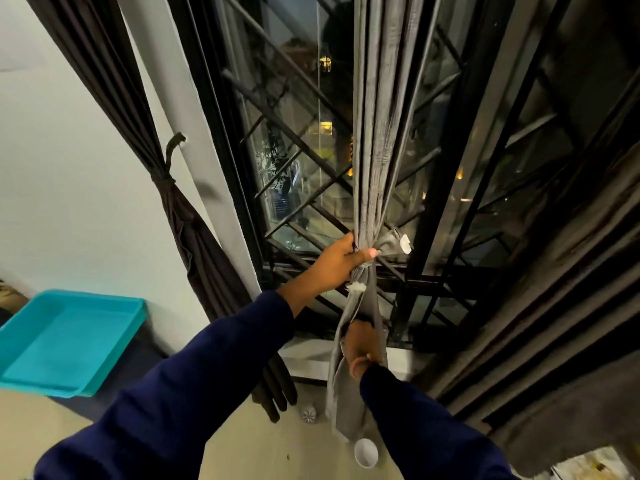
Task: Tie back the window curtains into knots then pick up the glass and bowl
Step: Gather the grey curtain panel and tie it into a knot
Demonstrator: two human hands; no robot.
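Observation:
A grey curtain hangs gathered in front of the barred window. My left hand is shut around it at a bunched knot, thumb across the front. My right hand grips the loose tail of the same curtain below the knot, partly wrapped in the fabric. On the floor under the tail stands a white bowl, seen from above. A small clear glass lies on the floor to its left. A dark brown curtain at the left is tied back with a cord.
A turquoise tray sits at the left on a low surface. Dark heavy curtains hang at the right. The black window grille and white sill are straight ahead. Beige floor lies below.

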